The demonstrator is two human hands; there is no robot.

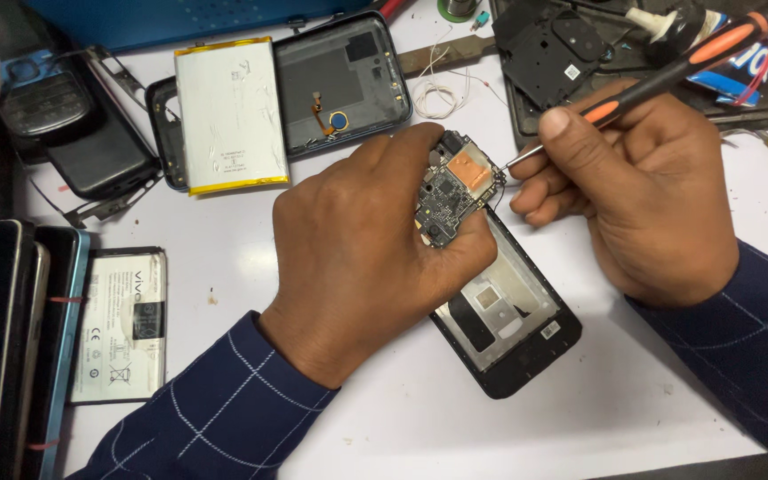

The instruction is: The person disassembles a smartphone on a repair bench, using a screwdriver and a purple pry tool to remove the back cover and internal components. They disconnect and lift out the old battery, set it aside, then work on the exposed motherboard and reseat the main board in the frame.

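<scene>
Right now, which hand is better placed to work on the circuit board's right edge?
Probably the right hand: it holds the screwdriver with its tip at that edge. The left hand grips the circuit board.

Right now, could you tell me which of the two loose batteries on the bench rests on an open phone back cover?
The plain silver battery with yellow edges, at the top left, lies on the back cover. The printed battery lies flat on the bench by the stacked phones.
</scene>
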